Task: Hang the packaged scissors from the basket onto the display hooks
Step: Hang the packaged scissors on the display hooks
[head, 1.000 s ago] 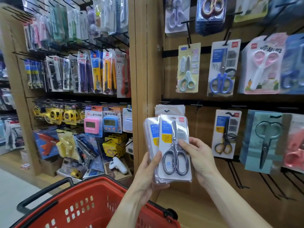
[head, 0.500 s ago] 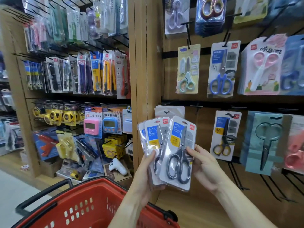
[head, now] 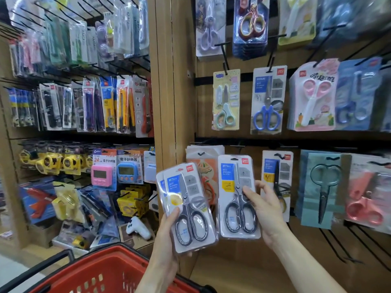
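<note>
Before the lower hooks, with right hand [head: 264,210] pinching the clear-blistered grey-handled scissors pack [head: 238,197] and left hand [head: 169,233] gripping the remaining stack [head: 186,208], align hang-hole squarely with hook tip.

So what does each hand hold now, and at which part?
The right hand holds one scissors pack at its right edge, thumb on the front. The left hand grips a small stack of scissors packs at the lower left.

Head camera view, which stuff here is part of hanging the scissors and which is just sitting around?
Job:
- single pack, held by right hand
- stack of packs, held by left hand
- red basket
- bare hooks

Just around:
- pink timer
- tape measures
- blue scissors
</note>
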Motion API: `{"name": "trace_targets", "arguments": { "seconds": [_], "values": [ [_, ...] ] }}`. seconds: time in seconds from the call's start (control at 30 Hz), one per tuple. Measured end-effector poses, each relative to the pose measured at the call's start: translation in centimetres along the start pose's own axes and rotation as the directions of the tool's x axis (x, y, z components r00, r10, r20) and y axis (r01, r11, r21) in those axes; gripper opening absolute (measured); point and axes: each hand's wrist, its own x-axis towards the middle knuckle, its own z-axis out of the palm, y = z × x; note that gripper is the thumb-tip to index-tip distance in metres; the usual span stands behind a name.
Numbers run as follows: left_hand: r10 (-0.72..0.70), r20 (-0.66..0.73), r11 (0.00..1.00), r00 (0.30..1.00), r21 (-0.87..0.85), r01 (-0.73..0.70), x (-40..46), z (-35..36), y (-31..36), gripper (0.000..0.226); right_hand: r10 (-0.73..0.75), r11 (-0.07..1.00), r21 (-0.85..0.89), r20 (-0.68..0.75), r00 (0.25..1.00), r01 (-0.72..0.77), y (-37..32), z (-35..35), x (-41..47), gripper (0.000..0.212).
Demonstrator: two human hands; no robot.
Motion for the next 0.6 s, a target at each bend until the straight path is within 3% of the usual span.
{"name": "trace_targets", "arguments": {
  "seconds": [0.1,0.37,0.6],
  "values": [
    [-0.011,-0.028,1.000,1.000,-0.022,0.010,0.0,-0.2,0.1,0.064,-0.063,0.996,-0.072,-0.037,0.997,0.060,-0.2,-0.4,0.0,0.022],
    [-0.035,-0.010,0.998,0.999,-0.059,0.034,-0.4,0.8,1.0,0.051,-0.136,0.968,-0.225,-0.115,0.984,0.108,0.4,0.1,1.8,0.022],
    [0.012,0.052,1.000,0.999,-0.001,-0.012,-1.3,1.8,1.3,0.047,-0.082,0.942,-0.334,-0.296,0.952,-0.023,1.2,0.7,5.4,0.025]
  ]
}}
